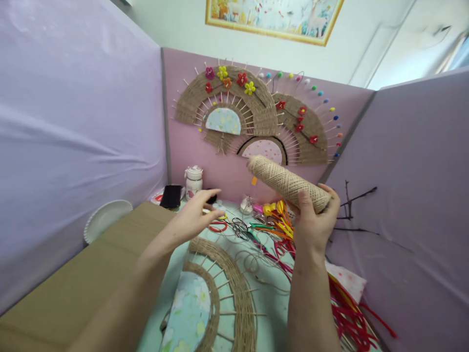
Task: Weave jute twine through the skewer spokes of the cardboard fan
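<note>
My right hand (315, 210) is wrapped round the lower end of a roll of jute twine (284, 180), which it holds up, tilted to the left, above the table. My left hand (200, 212) hangs over the table with thumb and fingers apart, holding nothing. Below the hands lies a half-round woven twine fan (242, 283) with thin sticks running through its bands. Its inner half-disc (190, 305) is light blue with a flower pattern. Loose twine (252, 264) curls beside the fan.
Scissors (240, 227), red pipe cleaners (348, 318) and orange ones (284, 222) lie around the table. Cardboard (113, 259), a white plate (106, 220), a phone (171, 196) and a white jar (193, 181) are leftward. Decorated fans (234, 93) hang on the pink panel (190, 146); twigs (348, 203) stand right.
</note>
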### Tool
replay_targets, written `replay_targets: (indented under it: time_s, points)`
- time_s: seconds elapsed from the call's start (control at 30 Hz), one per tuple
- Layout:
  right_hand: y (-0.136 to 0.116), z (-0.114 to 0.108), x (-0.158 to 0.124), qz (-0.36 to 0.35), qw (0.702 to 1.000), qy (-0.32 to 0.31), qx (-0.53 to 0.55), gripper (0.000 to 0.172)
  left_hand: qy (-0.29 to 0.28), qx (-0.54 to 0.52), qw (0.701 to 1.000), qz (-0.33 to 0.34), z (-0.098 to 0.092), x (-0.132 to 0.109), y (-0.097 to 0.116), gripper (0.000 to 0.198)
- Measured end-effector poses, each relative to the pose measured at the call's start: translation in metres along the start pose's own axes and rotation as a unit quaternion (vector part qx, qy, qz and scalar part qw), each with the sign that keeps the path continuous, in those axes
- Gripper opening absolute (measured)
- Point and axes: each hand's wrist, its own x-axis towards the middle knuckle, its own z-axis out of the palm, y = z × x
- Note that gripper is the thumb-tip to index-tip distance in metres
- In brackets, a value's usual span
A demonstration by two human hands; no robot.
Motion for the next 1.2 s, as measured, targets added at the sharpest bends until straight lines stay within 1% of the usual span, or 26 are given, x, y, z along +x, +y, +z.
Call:
replay_targets:
  time_s: [0.03,0.07,0.13,0.2,0.27,0.37,0.43,0.5,0.53,0.6,0.63,0.7,0.8,0.9,0.93,1.0,1.1,1.13,1.2]
  points:
    - [-0.001,0.000,0.000,0.034,0.999,-0.020,0.023,0.049,0.046,-0.024,0.999,-0.007,-0.001,0.000,0.002,0.052]
    - [-0.002,0.000,0.000,0.072,0.995,-0.044,0.048,0.047,0.081,-0.052,0.995,-0.008,-0.002,0.001,0.004,0.049]
    - [-0.003,0.002,-0.001,0.136,0.982,-0.093,0.089,0.044,0.117,-0.118,0.986,-0.005,-0.003,0.003,0.004,0.043]
    - [-0.002,0.005,-0.003,0.174,0.970,-0.130,0.112,0.043,0.126,-0.185,0.975,-0.008,-0.002,0.005,0.005,0.037]
    - [0.000,0.008,-0.006,0.196,0.961,-0.152,0.121,0.044,0.127,-0.255,0.958,-0.014,-0.002,0.005,0.006,0.031]
    - [0.004,0.013,-0.010,0.219,0.951,-0.172,0.131,0.045,0.131,-0.365,0.921,-0.031,-0.003,0.005,0.011,0.027]
    - [0.005,0.015,-0.013,0.229,0.947,-0.183,0.134,0.046,0.147,-0.406,0.901,-0.044,-0.005,0.005,0.014,0.023]
    - [0.005,0.017,-0.016,0.234,0.944,-0.192,0.129,0.047,0.160,-0.412,0.896,-0.042,-0.006,0.005,0.014,0.020]
    - [0.005,0.019,-0.018,0.234,0.944,-0.196,0.126,0.048,0.153,-0.407,0.899,-0.041,-0.006,0.005,0.013,0.020]
    - [0.005,0.022,-0.022,0.233,0.943,-0.203,0.122,0.048,0.115,-0.402,0.907,-0.058,-0.006,0.006,0.011,0.024]
    - [0.005,0.024,-0.024,0.235,0.942,-0.208,0.122,0.048,0.098,-0.407,0.905,-0.073,-0.005,0.006,0.010,0.026]
    - [0.007,0.027,-0.027,0.245,0.936,-0.220,0.127,0.050,0.091,-0.434,0.892,-0.093,-0.004,0.006,0.009,0.027]
    - [0.014,0.031,-0.029,0.270,0.920,-0.232,0.163,0.057,0.123,-0.475,0.868,-0.078,-0.003,0.007,0.011,0.020]
    - [0.023,0.034,-0.030,0.296,0.900,-0.238,0.215,0.058,0.153,-0.490,0.856,-0.054,-0.001,0.007,0.015,0.019]
    - [0.026,0.035,-0.030,0.305,0.892,-0.247,0.224,0.057,0.163,-0.492,0.854,-0.048,0.000,0.007,0.016,0.020]
    - [0.029,0.036,-0.032,0.323,0.875,-0.291,0.213,0.051,0.179,-0.495,0.849,-0.036,0.002,0.007,0.017,0.022]
    - [0.029,0.032,-0.031,0.352,0.848,-0.365,0.152,0.042,0.199,-0.484,0.852,-0.025,0.002,0.008,0.017,0.027]
    - [0.029,0.030,-0.029,0.359,0.844,-0.372,0.138,0.041,0.208,-0.474,0.855,-0.023,0.000,0.008,0.017,0.028]
    - [0.027,0.023,-0.020,0.358,0.856,-0.345,0.140,0.041,0.228,-0.449,0.864,-0.021,-0.006,0.009,0.016,0.026]
